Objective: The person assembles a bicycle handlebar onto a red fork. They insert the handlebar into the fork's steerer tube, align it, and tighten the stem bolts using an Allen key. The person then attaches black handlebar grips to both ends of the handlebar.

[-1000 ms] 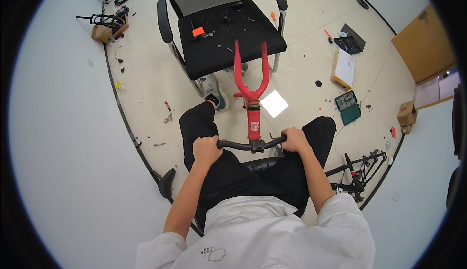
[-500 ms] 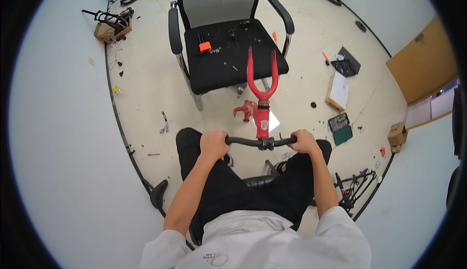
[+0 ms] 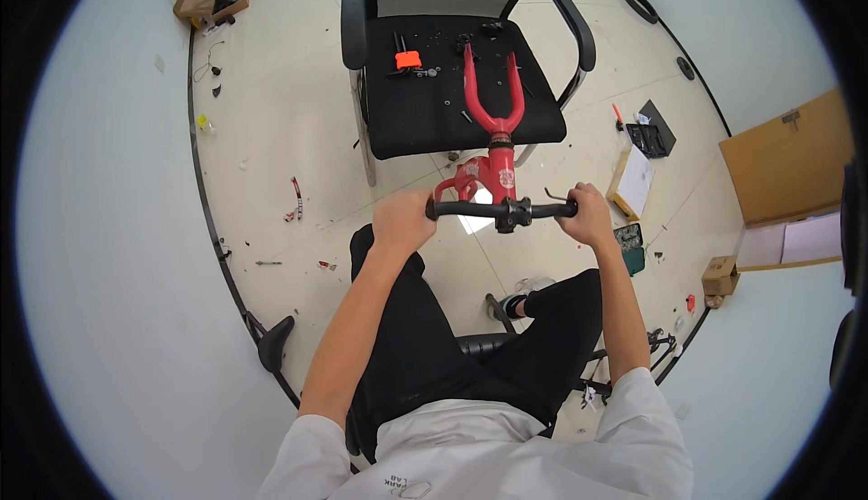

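Both my hands grip the ends of a black bicycle handlebar [image 3: 476,211]. My left hand [image 3: 404,222] is wrapped round its left end, and my right hand [image 3: 589,214] closes round the right end, beside a thin dark lever [image 3: 557,196]. A black stem clamp [image 3: 514,216] holds the bar at its middle. Beyond it run the red head tube [image 3: 503,173] and a red two-legged fork [image 3: 494,120], which points away from me with no wheel in it. Its tips overlap the black seat of an office chair [image 3: 411,134] in the picture; whether they touch it I cannot tell.
On the seat lie an orange-and-black tool holder [image 3: 409,59] and several small metal parts. A green tool case [image 3: 630,251], a white-topped box [image 3: 633,182] and a cardboard box [image 3: 721,276] are on the floor at right. A black saddle [image 3: 275,344] lies by the left wall.
Both hands have moved forward with the handlebar, and the fork reaches further over the chair seat in the picture. The whole view has shifted too. My grip stays the same.
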